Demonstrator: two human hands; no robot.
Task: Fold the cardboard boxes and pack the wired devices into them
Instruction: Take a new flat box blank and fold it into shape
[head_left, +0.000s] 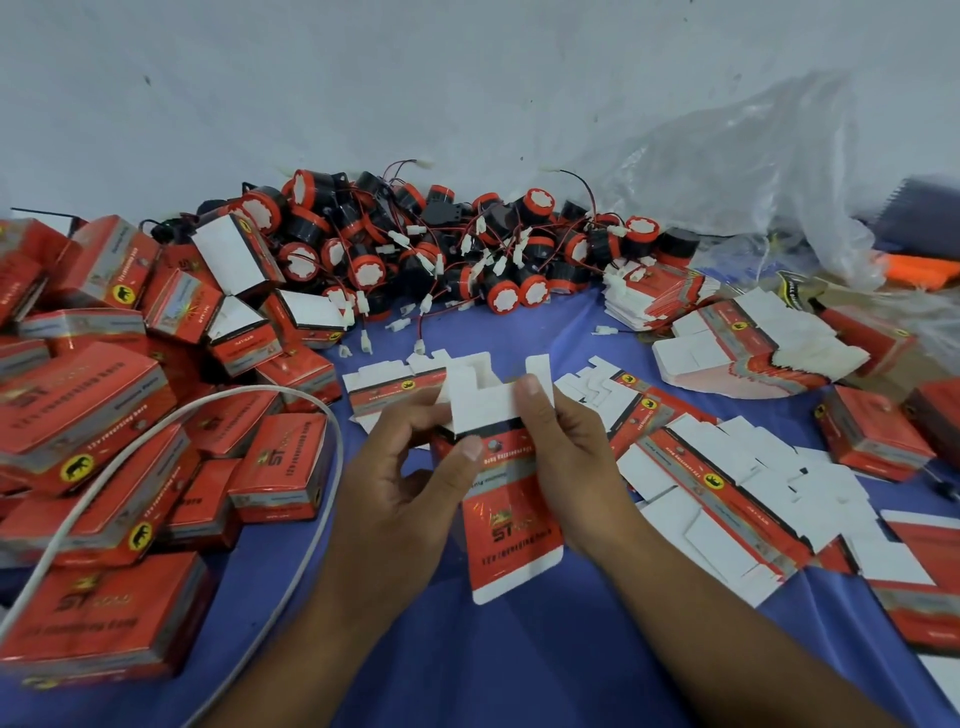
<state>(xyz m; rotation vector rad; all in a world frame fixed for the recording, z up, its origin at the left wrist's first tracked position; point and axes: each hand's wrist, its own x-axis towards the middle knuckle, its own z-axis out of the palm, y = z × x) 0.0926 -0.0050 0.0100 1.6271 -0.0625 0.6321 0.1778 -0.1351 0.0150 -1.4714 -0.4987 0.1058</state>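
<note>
- A half-formed red cardboard box (511, 525) is held up above the blue worktop (467, 665) at the middle of the view. Its white top flaps (483, 402) stand open toward 12 o'clock and its rounded tuck flap points toward 6 o'clock.
- The left hand (410, 483) grasps the box from the 9 o'clock side. Its thumb presses the red printed face just below the flaps, and its fingers curl round the box's left edge and behind it.
- The right hand (571, 467) grasps the box from the 3 o'clock side. Its thumb lies up against a white flap, and the other fingers wrap behind the right wall, out of sight.
- Both hands are closed on this one box; neither touches anything else.
- A heap of black-and-red wired devices (441, 249), their leads and white plugs tangled, lies at 12 o'clock against the wall.
- Folded boxes (104, 415) are piled from 8 to 10 o'clock, some showing white end flaps.
- Flat box blanks (727, 493) are strewn at 3 to 4 o'clock, with a neater stack (737, 343) at 2 o'clock.
- A white cable (171, 431) loops over the folded boxes at 8 o'clock.
- A crumpled clear plastic sheet (753, 171) lies at 1 to 2 o'clock.
</note>
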